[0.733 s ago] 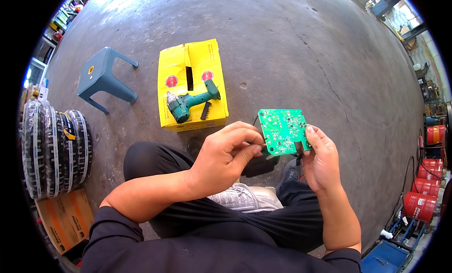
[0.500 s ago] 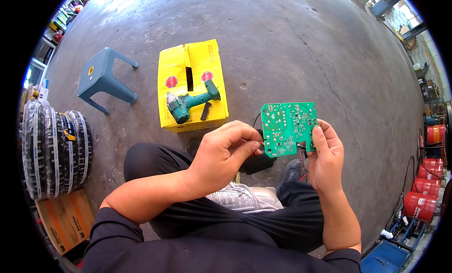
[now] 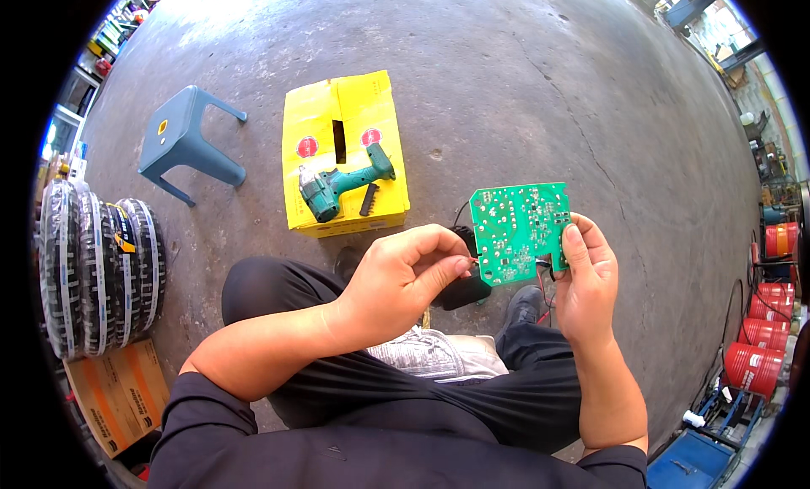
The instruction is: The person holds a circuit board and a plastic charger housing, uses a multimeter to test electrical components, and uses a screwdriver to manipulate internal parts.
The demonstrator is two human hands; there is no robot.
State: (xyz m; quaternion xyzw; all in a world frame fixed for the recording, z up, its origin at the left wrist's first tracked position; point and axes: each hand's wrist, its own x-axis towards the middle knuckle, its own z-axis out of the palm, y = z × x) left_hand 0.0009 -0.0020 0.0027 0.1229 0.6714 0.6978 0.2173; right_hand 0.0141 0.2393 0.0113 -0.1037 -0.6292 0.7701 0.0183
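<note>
"So, what does the circuit board (image 3: 510,227) look like?"

"Flat and green, with clipped corners on its left side and a notch in its lower edge, towards the right. Silvery solder joints and tiny dark parts dot the visible face, and some red wiring (image 3: 552,302) shows below it."

"Any writing?"

"Nothing I can read on the board; the marks are too small. The yellow box (image 3: 363,97) has two round red labels (image 3: 307,145) and fine print near its far right corner. The brown carton (image 3: 122,388), orange-striped, is printed too."

"What's on the box?"

"A green cordless tool (image 3: 348,180), lying towards the near edge, with a black strip (image 3: 369,199) beside its handle, by the near right corner."

"And the hands?"

"The board is held up between them. The right hand (image 3: 586,274) pinches its right edge near the lower corner, thumb on the visible face. The left hand (image 3: 401,270) is just beside the left edge, thumb and fingertips pressed together on what looks like a thin reddish wire (image 3: 474,262)."
</note>
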